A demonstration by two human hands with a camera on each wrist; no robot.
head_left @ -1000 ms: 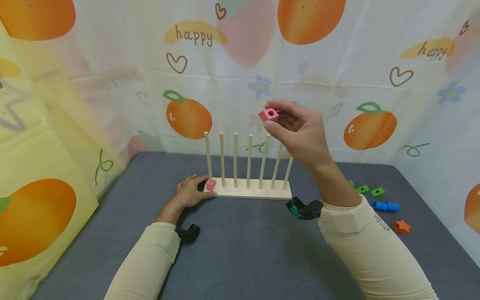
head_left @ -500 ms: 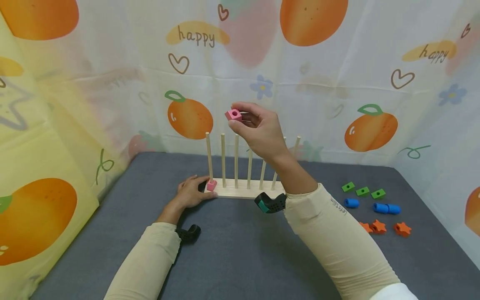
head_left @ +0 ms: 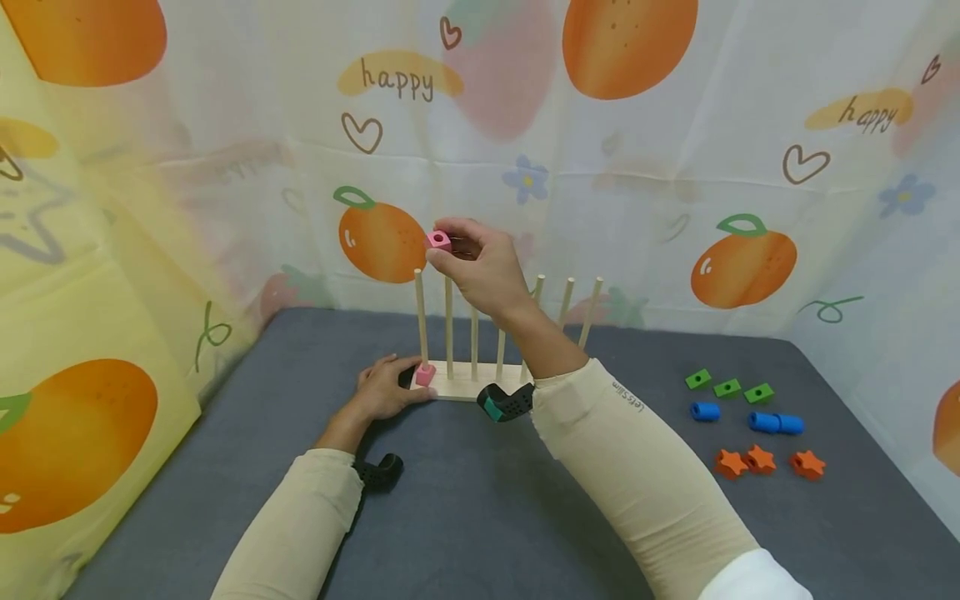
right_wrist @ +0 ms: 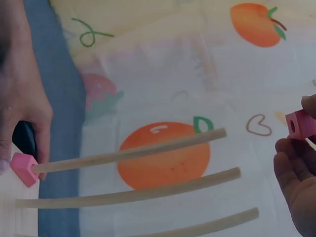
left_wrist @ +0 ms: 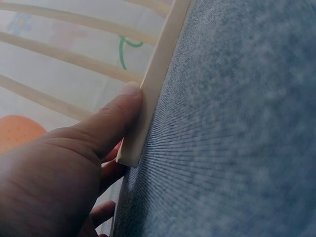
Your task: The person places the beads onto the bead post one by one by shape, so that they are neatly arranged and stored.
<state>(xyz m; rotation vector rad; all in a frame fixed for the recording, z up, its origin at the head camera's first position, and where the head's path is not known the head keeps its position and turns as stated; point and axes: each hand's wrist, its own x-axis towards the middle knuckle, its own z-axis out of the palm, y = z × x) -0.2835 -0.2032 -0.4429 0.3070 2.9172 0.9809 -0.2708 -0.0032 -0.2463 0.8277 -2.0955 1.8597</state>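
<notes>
Grey felt covers the bench (head_left: 465, 500). Nearest, the left hand (head_left: 384, 390) rests low at the end of the wooden peg rack (head_left: 480, 382), thumb pressed flat against the base edge, apparently to steady it; the other fingers are mostly hidden. One pink block (head_left: 425, 374) sits at the foot of the leftmost peg (head_left: 421, 317). Farther up, the right hand (head_left: 480, 268), wrist raised and forearm angled inward, pinches a second pink block (head_left: 439, 241) in its fingertips, just above and beside that peg's tip, hole apparently facing it. Green, blue and orange pieces (head_left: 750, 425) lie well apart to the right.
</notes>
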